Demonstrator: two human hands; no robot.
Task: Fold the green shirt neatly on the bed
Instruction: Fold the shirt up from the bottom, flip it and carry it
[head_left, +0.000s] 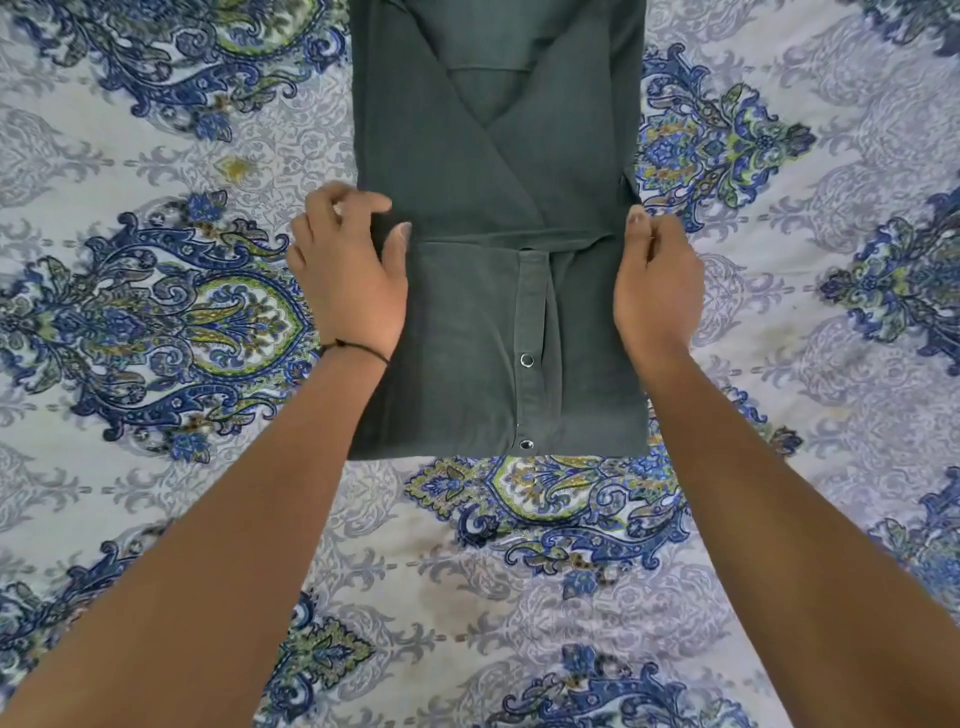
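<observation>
Green shirt (493, 182), folded into a narrow panel, lies centred on our patterned bed (156, 312), and we pinch its side edges with left hand (348, 275) and right hand (657, 286), fingers curled, likely to keep the next fold square.

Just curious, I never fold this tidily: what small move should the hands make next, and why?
Probably lift the near flap and fold it over the far part. The left hand and right hand pinch the green shirt at its side edges, level with the flap's top edge, and a long stretch lies beyond it.
</observation>
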